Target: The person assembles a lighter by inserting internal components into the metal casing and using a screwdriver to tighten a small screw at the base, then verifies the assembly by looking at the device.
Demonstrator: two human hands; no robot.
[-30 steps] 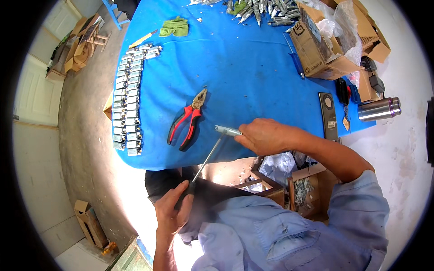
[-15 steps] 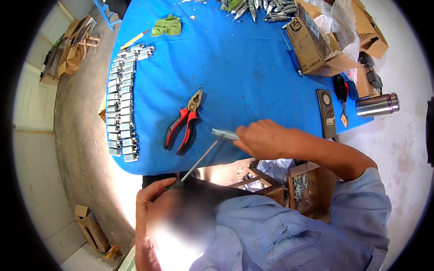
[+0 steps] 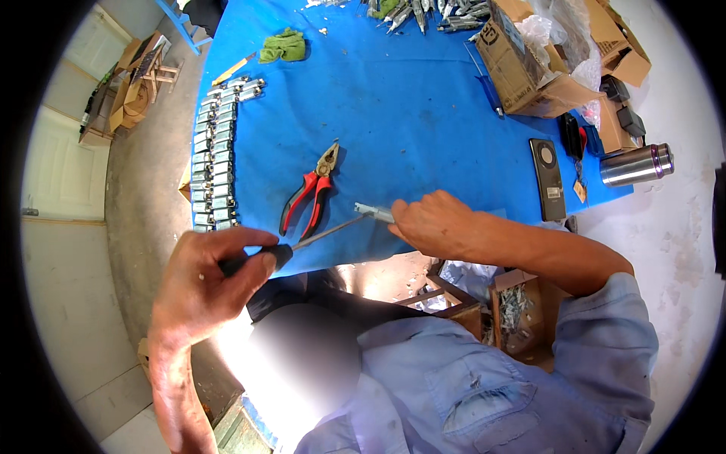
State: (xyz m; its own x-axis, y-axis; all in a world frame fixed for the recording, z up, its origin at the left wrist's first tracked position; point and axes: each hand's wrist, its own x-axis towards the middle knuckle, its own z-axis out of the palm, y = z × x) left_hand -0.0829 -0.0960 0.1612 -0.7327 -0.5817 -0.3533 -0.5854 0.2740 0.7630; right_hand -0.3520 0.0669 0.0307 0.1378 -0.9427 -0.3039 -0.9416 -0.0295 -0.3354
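Observation:
My left hand [image 3: 215, 276] is closed round the dark handle of a screwdriver [image 3: 330, 231], whose metal shaft slants up to the right. The tip meets a small grey-silver metal part [image 3: 373, 213] that sticks out of my right hand [image 3: 435, 224]. My right fingers grip that part at its right end, over the near edge of the blue-covered table [image 3: 423, 144]. Just beyond the screwdriver lie pliers [image 3: 314, 189] with red and black handles, jaws pointing away. Whether the tip sits in a slot of the part I cannot tell.
Rows of small metal pieces [image 3: 221, 151] line the table's left side, near a yellow knife [image 3: 233, 69] and a green cloth [image 3: 283, 46]. Rightward are a cardboard box [image 3: 522, 76], a dark flat device [image 3: 547, 180] and a steel flask [image 3: 637, 165]. Below the edge stands a box of metal parts [image 3: 518, 310].
My left hand has swung out to the left and up, so the screwdriver lies flatter. My right hand keeps hold of the metal part. The whole view has shifted slightly.

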